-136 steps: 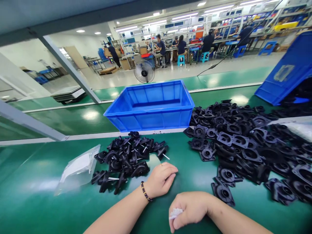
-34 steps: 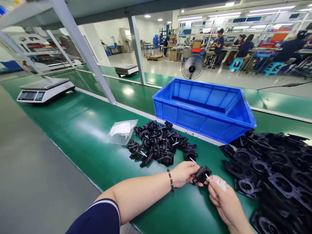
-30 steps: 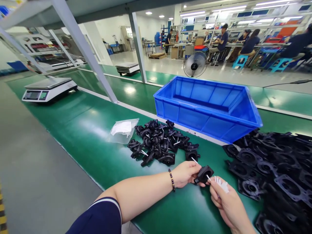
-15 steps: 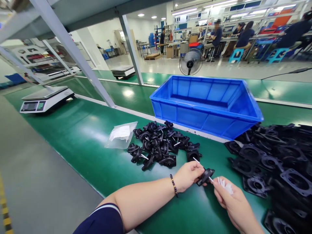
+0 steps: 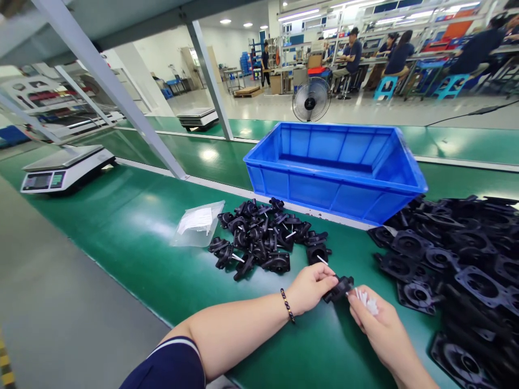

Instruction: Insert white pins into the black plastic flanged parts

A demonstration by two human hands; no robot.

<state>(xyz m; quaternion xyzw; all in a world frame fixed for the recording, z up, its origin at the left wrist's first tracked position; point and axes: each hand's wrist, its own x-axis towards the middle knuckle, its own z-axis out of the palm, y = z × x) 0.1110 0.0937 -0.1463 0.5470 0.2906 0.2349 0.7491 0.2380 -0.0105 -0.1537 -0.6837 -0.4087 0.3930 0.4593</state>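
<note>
- The left hand [image 5: 310,286] is pinched shut on a small black part [image 5: 338,288]. The thumb and fingers hold it just above the green table [image 5: 133,227].
- There is a bead bracelet [image 5: 287,305] on the left wrist.
- The right hand [image 5: 377,329] is just beside the left hand, on the other side of the black part. Its fingers are closed on a little bunch of white sticks [image 5: 367,302].
- The ends of the sticks reach right up to the black part, which sits between the two hands.
- Just past the left hand lies a small pile of black parts [image 5: 263,237]. Some of them have white sticks poking out.
- Next to that pile, farther out from the left hand, lies a clear plastic bag [image 5: 197,221] with white paper inside.
- On the outer side of the right hand there is a big heap of black parts [image 5: 454,259]. It is near that hand but does not touch it.
- Far past both hands stands a blue bin [image 5: 324,189], behind the small pile.
- Well away from the left hand, at the far end of the table, sits a white scale [image 5: 60,167].
- Way behind the bin stands a fan [image 5: 311,100], and other people sit at tables far off.
</note>
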